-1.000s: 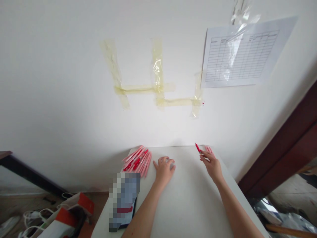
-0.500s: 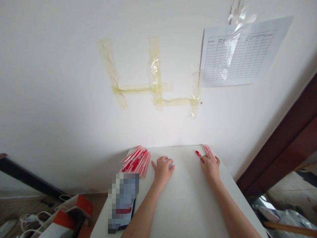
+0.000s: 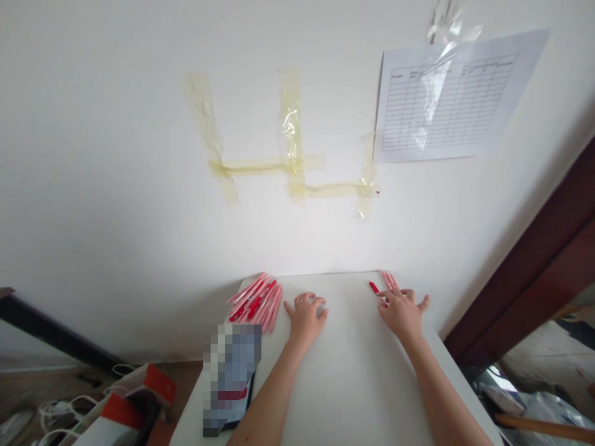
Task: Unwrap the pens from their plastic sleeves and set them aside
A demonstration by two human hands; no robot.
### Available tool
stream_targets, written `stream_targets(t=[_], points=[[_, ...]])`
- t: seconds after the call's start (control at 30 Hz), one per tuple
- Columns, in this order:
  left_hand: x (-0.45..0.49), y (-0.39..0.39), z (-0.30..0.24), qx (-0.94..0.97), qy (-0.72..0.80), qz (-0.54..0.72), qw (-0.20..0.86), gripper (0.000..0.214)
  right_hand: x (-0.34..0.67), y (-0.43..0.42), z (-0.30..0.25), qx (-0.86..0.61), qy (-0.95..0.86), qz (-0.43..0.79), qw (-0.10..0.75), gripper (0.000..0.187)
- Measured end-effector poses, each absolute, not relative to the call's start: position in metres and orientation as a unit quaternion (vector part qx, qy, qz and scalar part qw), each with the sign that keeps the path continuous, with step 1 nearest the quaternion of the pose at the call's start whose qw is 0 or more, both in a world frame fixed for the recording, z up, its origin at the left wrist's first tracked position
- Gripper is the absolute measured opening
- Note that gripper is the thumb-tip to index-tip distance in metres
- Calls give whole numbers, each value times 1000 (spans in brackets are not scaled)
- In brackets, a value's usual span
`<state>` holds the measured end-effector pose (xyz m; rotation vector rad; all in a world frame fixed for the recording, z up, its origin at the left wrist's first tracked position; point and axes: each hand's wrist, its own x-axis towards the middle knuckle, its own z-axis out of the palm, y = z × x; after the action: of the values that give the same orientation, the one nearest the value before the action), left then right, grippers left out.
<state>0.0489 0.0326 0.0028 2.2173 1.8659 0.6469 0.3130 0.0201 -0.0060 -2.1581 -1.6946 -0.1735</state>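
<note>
My right hand (image 3: 402,314) is at the far right of the white table (image 3: 348,378), its thumb and a finger closed on a red pen (image 3: 374,287). The pen's far end sticks out toward the wall; the hand covers the rest. The little finger points out to the right. Just beyond this hand lie several slim pink pens (image 3: 390,280), partly hidden. My left hand (image 3: 306,319) rests on the table holding nothing, fingers loosely bent and apart. To its left is a heap of pink and red pens (image 3: 255,303).
A phone-like device (image 3: 235,378), its screen blurred out, lies at the table's left edge. Behind the table rises a white wall (image 3: 139,217) with yellowed tape (image 3: 291,124) and a printed sheet (image 3: 446,105). Boxes (image 3: 123,412) and white cables (image 3: 56,412) lie low on the left.
My right hand has shifted slightly right, and its little finger has spread outward. The red pen has moved a little right with it. My left hand has stayed put.
</note>
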Motion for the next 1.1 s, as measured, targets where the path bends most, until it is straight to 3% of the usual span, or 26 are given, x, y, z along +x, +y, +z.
stream_targets(t=[0.6, 0.97, 1.1], points=[[48, 34, 0, 745, 623, 224, 81, 24, 320, 23, -13, -757, -608, -83, 225, 26], [49, 33, 2, 745, 626, 215, 80, 24, 322, 27, -20, -752, -610, -103, 228, 35], [49, 33, 3, 746, 630, 198, 81, 26, 322, 27, -19, -754, -596, -120, 248, 27]])
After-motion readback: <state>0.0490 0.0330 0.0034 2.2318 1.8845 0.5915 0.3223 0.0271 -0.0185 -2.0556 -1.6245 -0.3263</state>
